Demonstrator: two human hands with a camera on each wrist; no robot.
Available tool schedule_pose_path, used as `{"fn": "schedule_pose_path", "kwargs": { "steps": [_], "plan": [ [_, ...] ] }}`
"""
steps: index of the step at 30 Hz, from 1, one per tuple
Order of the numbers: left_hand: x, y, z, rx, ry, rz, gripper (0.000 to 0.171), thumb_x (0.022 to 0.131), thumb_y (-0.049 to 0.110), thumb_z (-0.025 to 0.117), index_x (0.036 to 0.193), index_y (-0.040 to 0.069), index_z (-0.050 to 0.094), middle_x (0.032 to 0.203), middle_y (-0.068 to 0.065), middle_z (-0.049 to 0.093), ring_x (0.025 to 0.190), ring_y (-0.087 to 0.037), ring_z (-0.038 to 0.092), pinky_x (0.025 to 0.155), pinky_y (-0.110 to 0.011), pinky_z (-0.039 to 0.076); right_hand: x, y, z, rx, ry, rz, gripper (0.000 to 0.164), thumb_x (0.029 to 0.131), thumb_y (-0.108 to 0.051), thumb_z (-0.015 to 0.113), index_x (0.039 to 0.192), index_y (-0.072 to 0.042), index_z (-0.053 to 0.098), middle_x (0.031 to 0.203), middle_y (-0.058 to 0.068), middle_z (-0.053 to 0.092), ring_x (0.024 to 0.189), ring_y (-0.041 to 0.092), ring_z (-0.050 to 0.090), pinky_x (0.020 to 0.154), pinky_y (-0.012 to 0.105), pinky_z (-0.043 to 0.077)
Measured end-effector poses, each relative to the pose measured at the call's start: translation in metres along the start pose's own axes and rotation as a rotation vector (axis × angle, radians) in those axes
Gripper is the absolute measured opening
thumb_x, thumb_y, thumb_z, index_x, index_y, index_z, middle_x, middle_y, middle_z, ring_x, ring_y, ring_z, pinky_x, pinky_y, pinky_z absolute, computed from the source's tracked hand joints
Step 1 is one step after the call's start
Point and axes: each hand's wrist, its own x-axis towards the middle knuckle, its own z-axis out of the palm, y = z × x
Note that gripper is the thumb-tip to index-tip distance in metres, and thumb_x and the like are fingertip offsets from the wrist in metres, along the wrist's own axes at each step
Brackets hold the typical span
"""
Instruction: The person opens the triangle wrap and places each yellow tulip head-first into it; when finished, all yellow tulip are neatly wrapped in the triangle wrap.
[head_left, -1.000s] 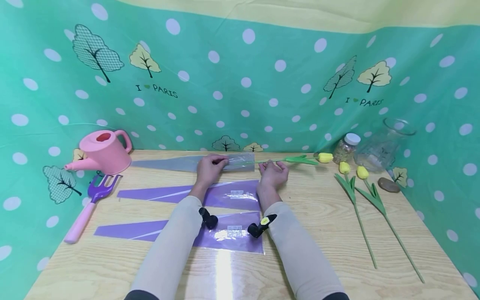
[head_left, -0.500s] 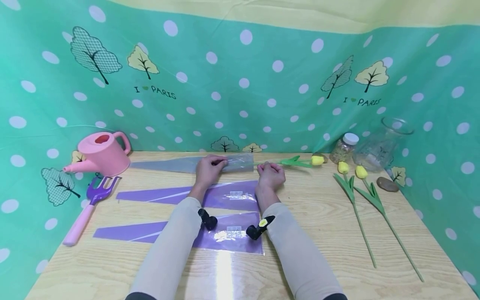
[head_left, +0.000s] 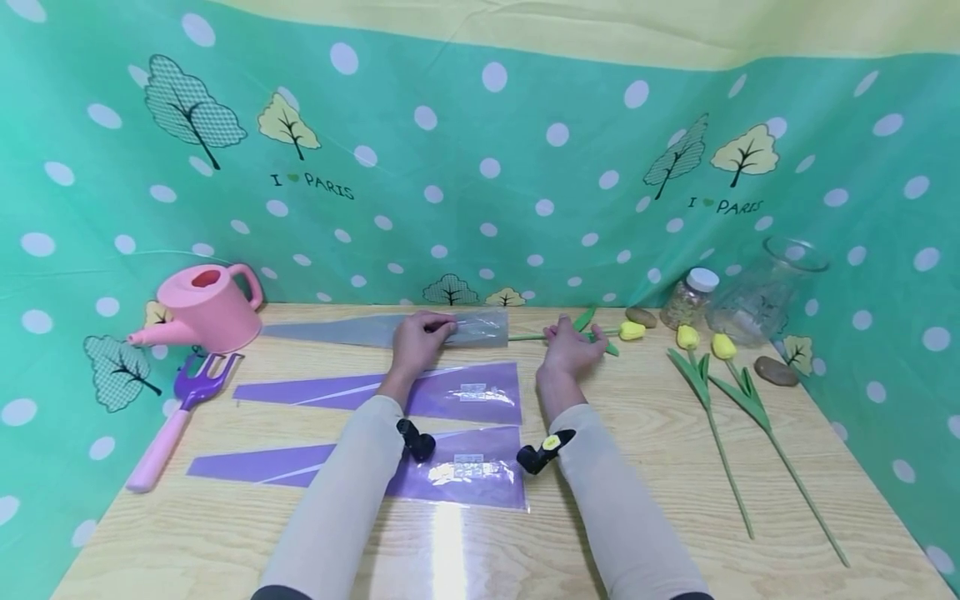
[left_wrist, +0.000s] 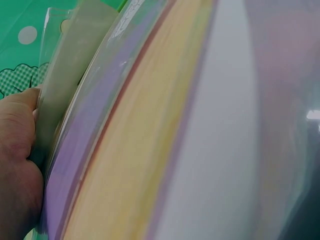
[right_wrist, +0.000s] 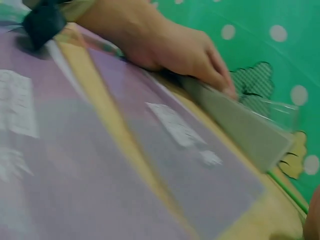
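Observation:
My left hand (head_left: 422,337) pinches a grey translucent flower sleeve (head_left: 337,328) near its wide end, at the back of the table. In the left wrist view, the thumb side of that hand (left_wrist: 20,145) lies against the sleeve (left_wrist: 75,65). A yellow tulip (head_left: 632,331) with green leaves lies to the right, its stem (head_left: 527,337) running into the sleeve's mouth. Over the leaves is my right hand (head_left: 572,346), fingers spread around them and partly hiding them. The right wrist view shows the stem (right_wrist: 290,192) at the sleeve's end.
Two purple sleeves (head_left: 480,400) lie in front. At left are a pink watering can (head_left: 210,308) and a hand fork (head_left: 176,417). At right stand a lidded jar (head_left: 687,300) and a glass vase (head_left: 757,300), with two tulips (head_left: 716,442) and stones (head_left: 776,371).
The tulip has shifted left toward the sleeve. My right hand first went left with it, then moved right along the stem to the leaves. My left hand stays on the sleeve.

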Motion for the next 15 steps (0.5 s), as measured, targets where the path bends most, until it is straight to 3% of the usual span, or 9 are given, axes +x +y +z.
{"fn": "schedule_pose_path", "kwargs": {
  "steps": [7, 15],
  "plan": [
    [0.0, 0.002, -0.001, 0.009, -0.009, -0.017, 0.021, 0.094, 0.028, 0.077, 0.111, 0.015, 0.081, 0.117, -0.009, 0.076, 0.115, -0.028, 0.069, 0.104, -0.043, 0.053, 0.017, -0.013, -0.005, 0.014, 0.065, 0.059, 0.079, 0.093, -0.006, 0.075, 0.156, -0.016, 0.029, 0.111, 0.022, 0.069, 0.085, 0.027, 0.072, 0.079, 0.031, 0.064],
    [-0.001, 0.002, 0.0, 0.013, -0.005, -0.008, 0.021, 0.094, 0.027, 0.077, 0.111, 0.015, 0.081, 0.116, -0.009, 0.076, 0.113, -0.028, 0.069, 0.103, -0.043, 0.053, 0.022, -0.016, -0.005, 0.06, 0.077, 0.154, 0.092, 0.093, -0.006, 0.075, 0.163, -0.021, 0.018, 0.104, 0.017, 0.069, 0.079, 0.021, 0.07, 0.079, 0.031, 0.064]
  ]
}}
